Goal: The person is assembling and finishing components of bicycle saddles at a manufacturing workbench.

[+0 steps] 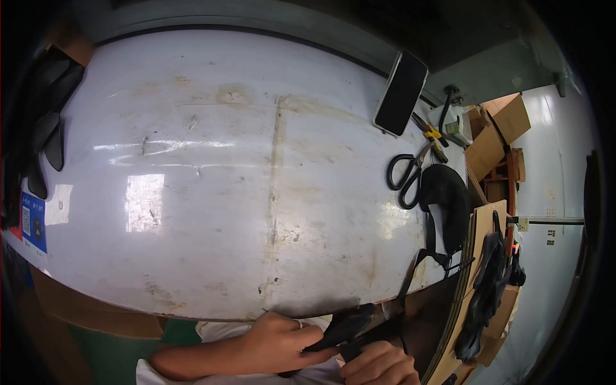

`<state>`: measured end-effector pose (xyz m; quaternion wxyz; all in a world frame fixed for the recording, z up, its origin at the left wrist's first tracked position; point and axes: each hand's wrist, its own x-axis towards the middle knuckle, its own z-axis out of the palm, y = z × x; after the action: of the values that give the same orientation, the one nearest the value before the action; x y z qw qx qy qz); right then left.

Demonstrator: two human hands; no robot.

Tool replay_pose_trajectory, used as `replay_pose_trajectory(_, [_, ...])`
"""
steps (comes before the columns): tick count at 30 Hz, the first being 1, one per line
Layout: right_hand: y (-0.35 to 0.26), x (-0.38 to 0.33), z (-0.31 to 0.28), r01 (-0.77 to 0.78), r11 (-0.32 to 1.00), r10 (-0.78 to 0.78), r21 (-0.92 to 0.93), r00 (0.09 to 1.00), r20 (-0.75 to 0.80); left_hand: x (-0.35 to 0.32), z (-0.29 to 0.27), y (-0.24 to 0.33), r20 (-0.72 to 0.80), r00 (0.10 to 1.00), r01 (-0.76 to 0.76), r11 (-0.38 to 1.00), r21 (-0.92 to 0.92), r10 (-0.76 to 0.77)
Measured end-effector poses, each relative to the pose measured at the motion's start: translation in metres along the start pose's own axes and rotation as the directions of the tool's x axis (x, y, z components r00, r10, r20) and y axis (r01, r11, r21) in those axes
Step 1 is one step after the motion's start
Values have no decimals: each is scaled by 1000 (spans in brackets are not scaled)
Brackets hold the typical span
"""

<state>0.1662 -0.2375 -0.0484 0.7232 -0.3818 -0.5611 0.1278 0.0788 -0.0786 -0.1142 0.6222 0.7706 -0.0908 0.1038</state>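
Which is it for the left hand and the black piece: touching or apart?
Touching: the head view shows the left hand pinching the black piece between its digits.

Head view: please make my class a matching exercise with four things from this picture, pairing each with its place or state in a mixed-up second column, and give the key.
Column 1
1. Scissors
2. Smartphone
3. Blue printed sheet
4. Black piece

Column 2
A. At the left end of the white table
B. In the fingers of the left hand, by the near edge
C. With a dark screen, toward the far right corner
D. With black loop handles, lying on the right side

Right pairs: 1-D, 2-C, 3-A, 4-B
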Motion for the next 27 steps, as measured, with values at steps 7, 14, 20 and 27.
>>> replay_pose_trajectory(7, [-9, 19, 18, -249, 936, 223, -248, 966, -130, -8, -4, -2, 7, 1000, 5, 1000, -16, -5])
replay_pose_trajectory(14, [6, -3, 16, 43, 999, -41, 11, 987, -154, -3, -4, -3, -10, 1000, -28, 998, -51, 28])
replay_pose_trajectory(20, [9, -5, 47, -15, 961, -103, -277, 907, -407, -5, -4, 0, -36, 999, 0, 997, -78, -2])
replay_pose_trajectory(27, [18, 21, 10, -127, 991, 133, -52, 981, 143, -7, -7, -5, 21, 1000, 19, 993, -113, -16])
